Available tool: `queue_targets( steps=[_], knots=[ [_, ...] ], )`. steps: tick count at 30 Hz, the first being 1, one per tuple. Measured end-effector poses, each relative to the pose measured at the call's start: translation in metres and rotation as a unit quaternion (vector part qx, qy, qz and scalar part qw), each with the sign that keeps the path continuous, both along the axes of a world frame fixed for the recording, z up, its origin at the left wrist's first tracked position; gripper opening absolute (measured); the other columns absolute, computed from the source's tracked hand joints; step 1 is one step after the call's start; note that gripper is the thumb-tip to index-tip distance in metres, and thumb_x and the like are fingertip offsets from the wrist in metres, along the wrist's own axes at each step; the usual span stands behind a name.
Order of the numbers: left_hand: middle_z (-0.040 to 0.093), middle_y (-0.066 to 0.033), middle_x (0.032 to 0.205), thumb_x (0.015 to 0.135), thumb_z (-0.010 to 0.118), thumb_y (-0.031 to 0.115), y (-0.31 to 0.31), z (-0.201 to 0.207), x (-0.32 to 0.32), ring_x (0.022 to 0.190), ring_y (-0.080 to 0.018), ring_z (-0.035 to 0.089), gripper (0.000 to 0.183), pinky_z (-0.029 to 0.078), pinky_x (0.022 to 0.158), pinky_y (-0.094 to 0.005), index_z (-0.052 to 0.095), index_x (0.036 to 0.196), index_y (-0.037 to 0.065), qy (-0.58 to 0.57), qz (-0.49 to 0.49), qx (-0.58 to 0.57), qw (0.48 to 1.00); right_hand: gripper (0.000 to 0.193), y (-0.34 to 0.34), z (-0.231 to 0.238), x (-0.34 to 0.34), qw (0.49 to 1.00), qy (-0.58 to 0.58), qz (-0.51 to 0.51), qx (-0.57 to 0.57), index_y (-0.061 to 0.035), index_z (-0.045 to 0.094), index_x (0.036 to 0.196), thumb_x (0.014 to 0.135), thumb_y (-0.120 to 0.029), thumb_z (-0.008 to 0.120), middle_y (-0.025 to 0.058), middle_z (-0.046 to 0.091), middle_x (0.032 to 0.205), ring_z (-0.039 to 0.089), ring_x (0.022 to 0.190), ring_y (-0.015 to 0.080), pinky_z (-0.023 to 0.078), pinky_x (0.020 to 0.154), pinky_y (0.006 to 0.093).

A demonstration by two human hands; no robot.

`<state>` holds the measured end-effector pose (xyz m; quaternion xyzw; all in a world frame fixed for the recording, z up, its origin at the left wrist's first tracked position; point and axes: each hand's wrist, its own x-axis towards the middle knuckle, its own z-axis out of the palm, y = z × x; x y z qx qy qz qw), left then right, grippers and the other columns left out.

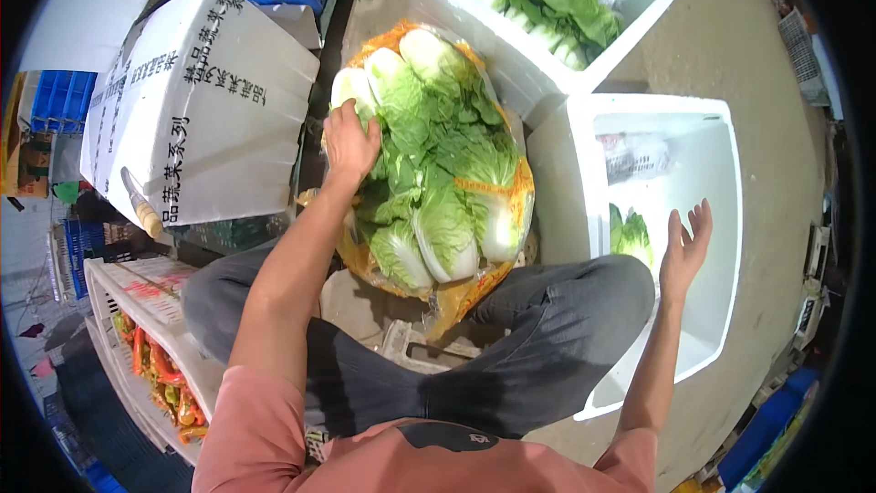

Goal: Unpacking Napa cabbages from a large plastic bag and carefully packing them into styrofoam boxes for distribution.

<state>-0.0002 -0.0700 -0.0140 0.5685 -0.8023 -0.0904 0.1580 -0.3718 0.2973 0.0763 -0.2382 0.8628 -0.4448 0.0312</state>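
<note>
Left hand: the left hand lies on a pale cabbage at the top left of the bag, its fingers bent over the leaves. From here I cannot tell if it is gripping.
Right hand: the right hand is up over a box with its fingers spread apart, holding nothing.
Cabbages: I count six in the bag, three along the top and three along the bottom. They are long and fat, with smooth white ends and crinkly green leaves that meet in the middle.
Bag: one bag, thin, shiny and orange, crumpled under and around the cabbages, in front of the person's knees.
White boxes: three, made of stiff foam. The near right box has one small leafy cabbage showing, partly behind a knee, and a crinkly clear plastic thing. The far box holds a heap of greens with white stems. The left box has black print on its smooth sides.
Knife: one knife with a round wooden handle, against the left box.
Crate: one white plastic crate with holes, full of red and green peppers.
</note>
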Motion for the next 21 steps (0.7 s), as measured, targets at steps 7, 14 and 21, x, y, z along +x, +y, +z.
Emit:
queue_targets(
  steps=[7,14,21],
  knots=[
    [0.051,-0.0222,0.137,0.093,0.051,0.053,-0.091,-0.015,-0.017,0.128,-0.0407,0.044,0.058,0.032,0.106,-0.0586,0.058,0.131,0.009,-0.117,0.02,0.058,0.991,0.039,-0.071,0.136,0.134,0.974,0.01,0.224,-0.039,0.0032,0.061,0.121,0.084,-0.003,0.069,0.0145,0.063,0.118,0.063,0.106,0.0235,0.051,0.09,0.0363],
    [0.052,-0.0182,0.143,0.088,0.04,0.076,-0.11,0.006,-0.049,0.136,-0.0392,0.042,0.085,0.036,0.111,-0.0491,0.064,0.131,0.007,-0.078,0.035,0.198,0.976,0.05,-0.119,0.096,0.196,0.777,-0.091,0.586,0.211,-0.0034,0.058,0.13,0.09,-0.03,0.071,0.0174,0.064,0.111,0.063,0.101,0.0385,0.051,0.089,0.0425],
    [0.052,-0.015,0.145,0.074,0.046,0.087,-0.133,0.021,-0.055,0.137,-0.039,0.043,0.097,0.036,0.111,-0.0486,0.062,0.135,0.013,-0.051,0.099,0.275,0.955,0.051,-0.115,0.072,0.199,0.732,-0.08,0.584,0.342,-0.0021,0.052,0.13,0.094,-0.035,0.064,0.022,0.064,0.104,0.063,0.1,0.0425,0.051,0.086,0.0501]
  ],
)
